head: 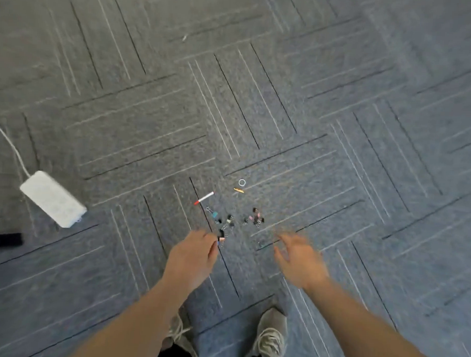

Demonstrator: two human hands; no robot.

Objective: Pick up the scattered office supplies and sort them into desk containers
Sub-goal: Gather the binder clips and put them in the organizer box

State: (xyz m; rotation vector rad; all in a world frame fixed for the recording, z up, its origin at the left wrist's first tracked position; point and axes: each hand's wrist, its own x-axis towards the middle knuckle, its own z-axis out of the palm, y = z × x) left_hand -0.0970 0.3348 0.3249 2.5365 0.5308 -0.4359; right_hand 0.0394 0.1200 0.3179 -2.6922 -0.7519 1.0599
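Note:
Small office supplies lie scattered on the grey carpet. A white pen with a red cap [204, 198] lies to the left, with a small metal ring [241, 182] and a short yellow piece [238, 190] beyond it. Several coloured binder clips form a left cluster [224, 221] and a right cluster [255, 217]. My left hand [195, 255] reaches down with curled fingers and pinches a black and pink binder clip [221, 237] at its fingertips. My right hand [298, 259] is blurred, with its fingers spread and nothing in it, just below the right cluster.
A white power strip [52, 198] with its cable [9, 144] lies on the carpet at the left. A black object [0, 239] pokes in from the left edge. My two grey shoes [271, 335] stand at the bottom. No desk containers are in view.

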